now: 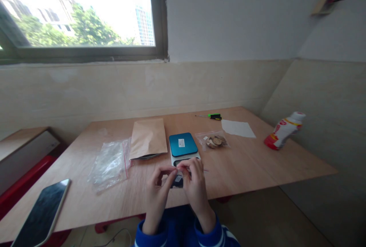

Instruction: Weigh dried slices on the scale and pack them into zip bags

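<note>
My left hand (162, 181) and my right hand (195, 181) meet fingertip to fingertip above the table's front part. Both are closed in a pinch, and whatever lies between the fingertips is too small to make out. A thin tip pokes out past the right side of my right hand. Just beyond the fingers stands a small scale with a blue plate (187, 148) that bears a white label; my right hand covers part of its front. Below and between my hands lies a dark piece with a white label (178, 179), partly hidden.
On the wooden table (234, 167) lie a brown paper envelope (149, 136), a clear zip bag (110, 165) and a bag of round wooden discs (216, 141). Farther back are screwdrivers (214, 116) and white paper (238, 128). A bottle (283, 132) stands right, a phone (42, 212) lies left.
</note>
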`<state>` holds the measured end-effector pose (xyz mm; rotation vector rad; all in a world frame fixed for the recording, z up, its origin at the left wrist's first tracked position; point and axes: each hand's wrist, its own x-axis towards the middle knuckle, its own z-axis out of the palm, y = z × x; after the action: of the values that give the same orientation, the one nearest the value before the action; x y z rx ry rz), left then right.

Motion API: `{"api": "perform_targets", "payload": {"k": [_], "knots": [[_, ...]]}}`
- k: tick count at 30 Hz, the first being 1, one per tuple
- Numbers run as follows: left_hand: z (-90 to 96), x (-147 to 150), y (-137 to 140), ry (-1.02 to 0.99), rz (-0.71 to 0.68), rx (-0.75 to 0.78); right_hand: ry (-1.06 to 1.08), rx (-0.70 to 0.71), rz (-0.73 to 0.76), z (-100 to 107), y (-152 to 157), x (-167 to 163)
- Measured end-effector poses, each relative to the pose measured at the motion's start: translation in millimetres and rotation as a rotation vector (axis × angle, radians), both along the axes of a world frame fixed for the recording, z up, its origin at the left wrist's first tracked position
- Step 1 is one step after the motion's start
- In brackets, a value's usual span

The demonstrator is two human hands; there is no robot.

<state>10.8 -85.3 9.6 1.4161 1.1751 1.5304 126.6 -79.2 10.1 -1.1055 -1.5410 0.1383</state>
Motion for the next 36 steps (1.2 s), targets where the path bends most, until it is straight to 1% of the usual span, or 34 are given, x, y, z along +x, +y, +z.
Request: {"api": "perform_targets", "payload": {"k": [4,8,14,17,19,22,26,29,32,36], "knots": [[1.8,-2.1,0.4,-0.042,0.072,0.001,-0.042,-0.01,0.078,2.8,3.0,4.6],[5.2,-5.8,1.8,-0.06,0.14,0.011,-0.105,-0.02,0.112,1.7,7.4,12.5],[6.9,-7.3,1.6,-0.059,0.055,0.002,-0.105,0.003,0.044,-4.7,9.9,12.7],[5.9,-6.4,2.5,-0.05,0.005,0.001,-0.15,0.025,0.032,-6.0,10.7,9.8],[5.1,-6.2,4.4,-0.027,-0.005,-0.008,-0.184,0.033,0.041,-5.2,11.3,8.1],[4.8,-8.0,7.4,0.008,0.063,0.028,-0.22,0.022,0.087,-1.5,12.6,7.4],[7.3,-15.7,7.8,0.051,0.127,0.104,-0.245,-0.069,0.191,3.1,17.0,13.8],[8.9,-25.1,6.0,0.064,0.182,0.133,-0.274,-0.105,0.221,2.8,22.6,20.0],[9.1,-34.6,4.3,0.084,0.209,0.144,-0.292,-0.078,0.227,0.6,27.8,20.5],[8.6,-42.2,1.8,0.082,0.218,0.14,-0.284,0.007,0.2,0.0,31.4,11.9]]}}
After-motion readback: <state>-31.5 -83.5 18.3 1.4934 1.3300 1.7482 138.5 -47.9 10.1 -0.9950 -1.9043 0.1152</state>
